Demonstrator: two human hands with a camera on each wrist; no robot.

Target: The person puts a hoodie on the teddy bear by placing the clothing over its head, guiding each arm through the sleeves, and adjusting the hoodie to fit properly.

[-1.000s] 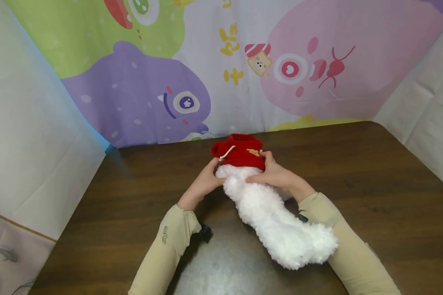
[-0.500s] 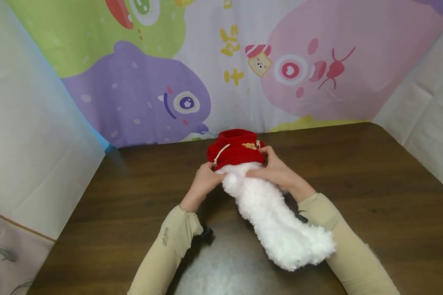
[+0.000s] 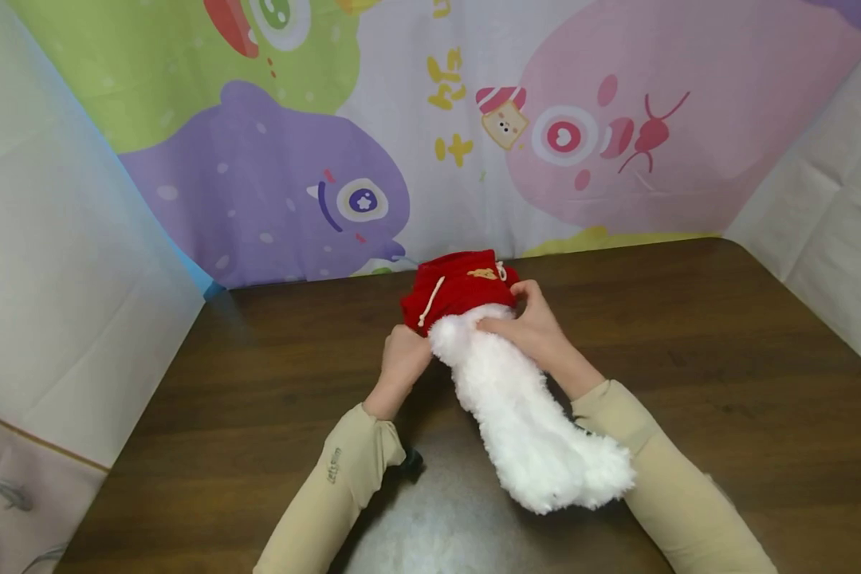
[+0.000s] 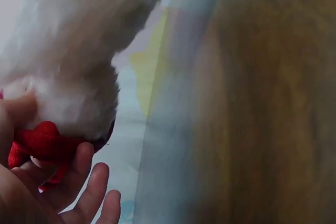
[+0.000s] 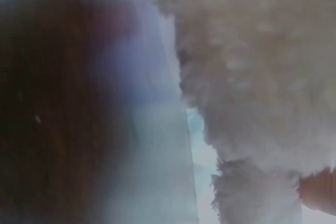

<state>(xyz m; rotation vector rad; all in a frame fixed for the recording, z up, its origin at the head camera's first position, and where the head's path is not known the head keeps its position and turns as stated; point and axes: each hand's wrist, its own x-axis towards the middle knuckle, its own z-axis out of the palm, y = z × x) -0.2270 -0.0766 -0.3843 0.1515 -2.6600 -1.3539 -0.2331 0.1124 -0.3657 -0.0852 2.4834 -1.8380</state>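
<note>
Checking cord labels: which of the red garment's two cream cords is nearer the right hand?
The shorter-looking cord, right beside the tan patch; the other cord shows longer, its lower end near the left hand.

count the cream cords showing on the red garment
2 in the head view: a longer cord slanting down the left part of the red garment, and a shorter cord at its right, near the right hand. More may be hidden.

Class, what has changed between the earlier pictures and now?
The white plush and the red garment shifted slightly left and away. The left hand turned at the garment's lower edge, its thumb now hidden in the head view. The right hand kept its hold.
</note>
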